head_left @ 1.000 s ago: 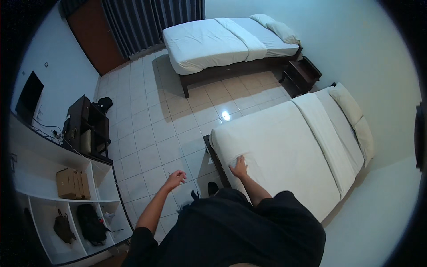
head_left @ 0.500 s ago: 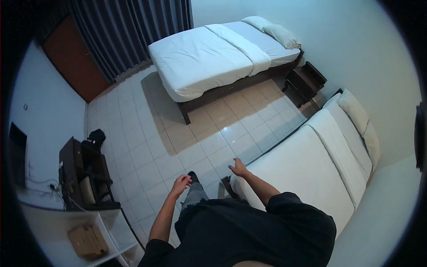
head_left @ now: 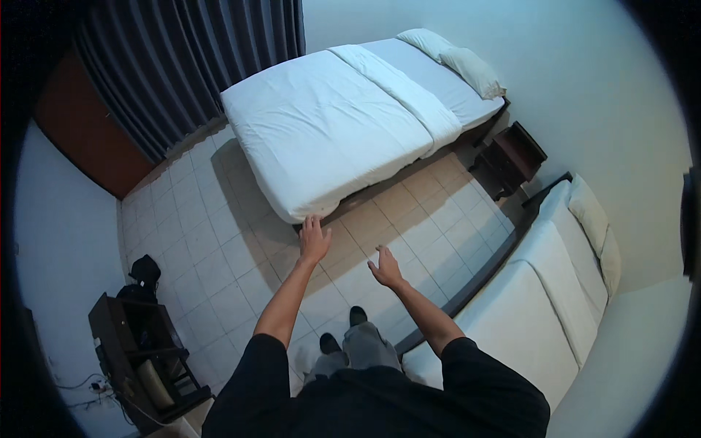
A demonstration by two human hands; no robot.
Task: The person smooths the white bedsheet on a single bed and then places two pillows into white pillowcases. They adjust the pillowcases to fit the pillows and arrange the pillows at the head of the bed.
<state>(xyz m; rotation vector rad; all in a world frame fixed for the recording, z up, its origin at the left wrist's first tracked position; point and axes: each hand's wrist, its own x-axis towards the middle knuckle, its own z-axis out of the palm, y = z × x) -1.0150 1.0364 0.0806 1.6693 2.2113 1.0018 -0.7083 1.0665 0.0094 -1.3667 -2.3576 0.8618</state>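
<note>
Both my arms reach forward over the tiled floor. My left hand [head_left: 314, 241] is open, fingers stretched toward the near corner of the far bed [head_left: 321, 139]; in the picture its fingertips overlap the white cover's edge, and I cannot tell whether they touch. My right hand [head_left: 385, 267] is also open and holds nothing, its fingers apart above the floor between the two beds. A folded white band [head_left: 398, 91] crosses the far bed, with pillows [head_left: 467, 67] at its head. The near bed [head_left: 504, 314] lies to my right, covered in white.
A dark wooden nightstand [head_left: 509, 160] stands between the bed heads. At the left are a dark desk [head_left: 139, 350], a black bag [head_left: 144, 271] and cables [head_left: 95, 387] by the wall. Grey curtains [head_left: 190, 66] hang beside a brown door [head_left: 84, 131].
I have stepped forward, closer to the far bed. My left hand has reached out and its fingers have straightened. The desk and near bed have slid back in view.
</note>
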